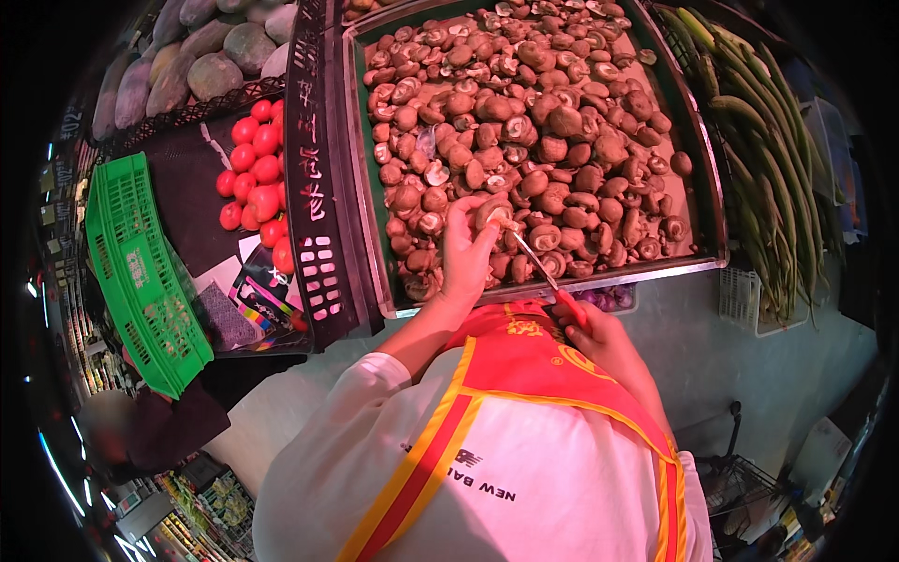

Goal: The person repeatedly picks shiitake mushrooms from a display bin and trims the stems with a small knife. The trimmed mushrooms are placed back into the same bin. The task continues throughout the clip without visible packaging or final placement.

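Observation:
My left hand (467,253) pinches a brown shiitake mushroom (494,209) between thumb and fingers, its pale stem facing right. In my right hand (609,338) is a slim red-handled cutting tool, apparently scissors (538,261), with the metal tip at or close to that stem. Whether the blades are apart cannot be made out. Both hands work at the near side of a metal-rimmed display bin (653,270), the left over the mushrooms and the right just outside the rim. Loose shiitake mushrooms (555,151) lie heaped across the bin.
Left of the bin, a black plastic crate wall (309,175) separates off tomatoes (263,168). A green plastic basket (144,281) leans there, with a person (161,428) nearby. Winter melons (214,74) fill the far left. Long green gourds (772,175) hang over a white basket (739,295) at right.

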Demonstrator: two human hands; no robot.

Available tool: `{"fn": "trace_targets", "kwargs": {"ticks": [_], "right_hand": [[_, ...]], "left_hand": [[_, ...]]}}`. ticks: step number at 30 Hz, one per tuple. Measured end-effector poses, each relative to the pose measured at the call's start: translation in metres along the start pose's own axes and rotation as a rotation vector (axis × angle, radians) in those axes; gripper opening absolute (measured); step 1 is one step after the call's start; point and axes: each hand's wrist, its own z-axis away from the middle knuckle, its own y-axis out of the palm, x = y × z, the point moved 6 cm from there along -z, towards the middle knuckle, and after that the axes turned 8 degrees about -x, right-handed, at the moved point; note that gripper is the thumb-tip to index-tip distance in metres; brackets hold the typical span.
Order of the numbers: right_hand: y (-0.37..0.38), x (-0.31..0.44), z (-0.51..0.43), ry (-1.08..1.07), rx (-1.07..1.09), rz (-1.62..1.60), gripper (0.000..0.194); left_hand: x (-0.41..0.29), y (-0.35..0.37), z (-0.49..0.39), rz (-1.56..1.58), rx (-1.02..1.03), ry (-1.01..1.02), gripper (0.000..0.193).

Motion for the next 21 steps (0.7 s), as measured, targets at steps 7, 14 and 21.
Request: {"fn": "trace_targets", "kwargs": {"ticks": [7,14,21], "right_hand": [[0.002,-0.002,-0.003,0.034,0.056,-0.012,0.052],[-0.003,0.008,-0.002,-0.021,-0.037,0.140,0.026],[-0.013,-0.005,0.004,0.102,-0.188,-0.059,0.032]], "left_hand": [[-0.014,0.020,0.010,-0.071,0.073,0.258,0.033],[-0.014,0.024,0.010,-0.253,0.131,0.433,0.037],[0.011,0.003,-0.006,-0.185,-0.074,0.064,0.035]]}}
